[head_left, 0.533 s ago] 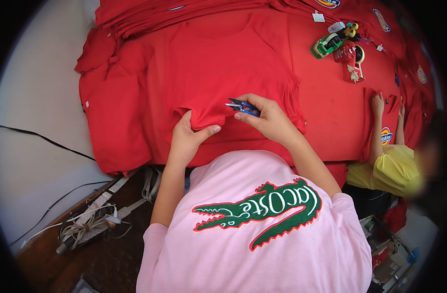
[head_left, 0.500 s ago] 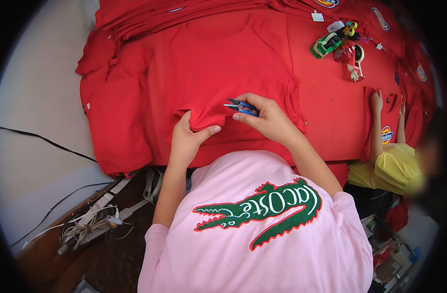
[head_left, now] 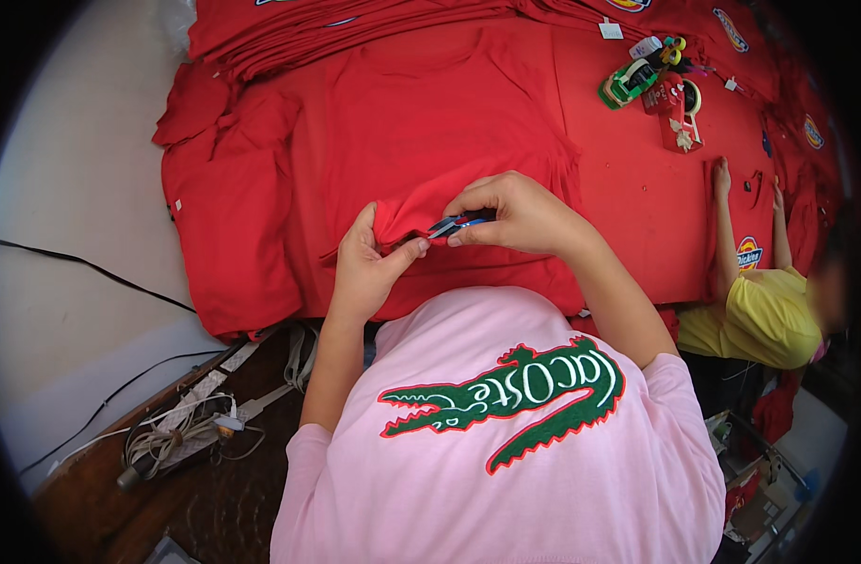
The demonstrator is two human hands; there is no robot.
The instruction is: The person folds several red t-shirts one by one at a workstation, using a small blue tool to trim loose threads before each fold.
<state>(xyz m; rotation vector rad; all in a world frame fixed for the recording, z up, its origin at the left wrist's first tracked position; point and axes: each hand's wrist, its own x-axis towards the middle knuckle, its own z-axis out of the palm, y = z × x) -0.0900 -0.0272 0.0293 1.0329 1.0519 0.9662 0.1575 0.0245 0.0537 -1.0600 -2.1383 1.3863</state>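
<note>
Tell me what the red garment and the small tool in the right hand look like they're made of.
Red garment: soft matte woven or knit cloth, judging by how it folds and bunches under the left hand. Small snips in the right hand: apparently metal blades with some blue, perhaps plastic; too small to be sure.

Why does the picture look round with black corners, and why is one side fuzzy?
Head view: the fisheye lens bends straight edges and leaves a dark rim; the co-worker in the yellow shirt at the right edge is blurred, while the left hand, right hand and red shirt in the middle are sharp and evenly lit.
</note>
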